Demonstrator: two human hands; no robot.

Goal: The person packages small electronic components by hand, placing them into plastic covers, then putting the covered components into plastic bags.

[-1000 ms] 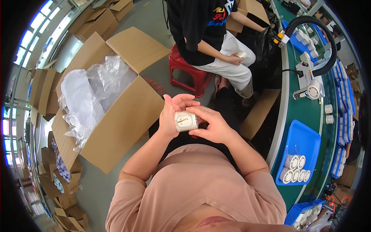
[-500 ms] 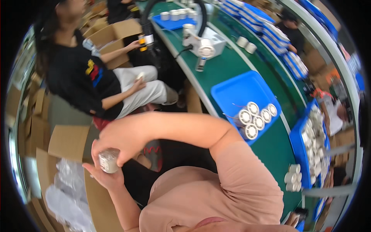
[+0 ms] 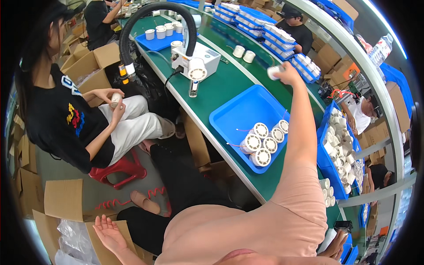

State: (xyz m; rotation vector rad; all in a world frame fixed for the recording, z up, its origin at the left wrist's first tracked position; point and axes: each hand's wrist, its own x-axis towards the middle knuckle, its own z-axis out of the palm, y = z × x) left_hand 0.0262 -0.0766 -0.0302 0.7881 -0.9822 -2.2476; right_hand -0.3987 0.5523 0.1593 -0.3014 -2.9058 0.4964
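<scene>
The person's left hand was nearest, palm up, its fingers loose and spread, holding nothing. It was just beside one open cardboard box, which contained clear plastic bags; I could not count these.

To the right, the green table had a pale front edge. One blue tray was set near this edge, with six round white parts gathered in its lower right half, thin wires coming from some. In the other half the blue bottom was visible up to the rim, which gave open room. Further right, one blue bin had a heap of white pieces, too many for counting.

The right hand reached past the tray's far rim, its fingers grasping one white cylinder. This cylinder was blurred, over the green surface; I could not tell whether it touched. Two more cylinders stood beyond it, with a green strip between them and the tray.

On the left, one co-worker sat on one red stool. Farther were one white machine, one black hose and a second blue tray with at least four cylinders.
</scene>
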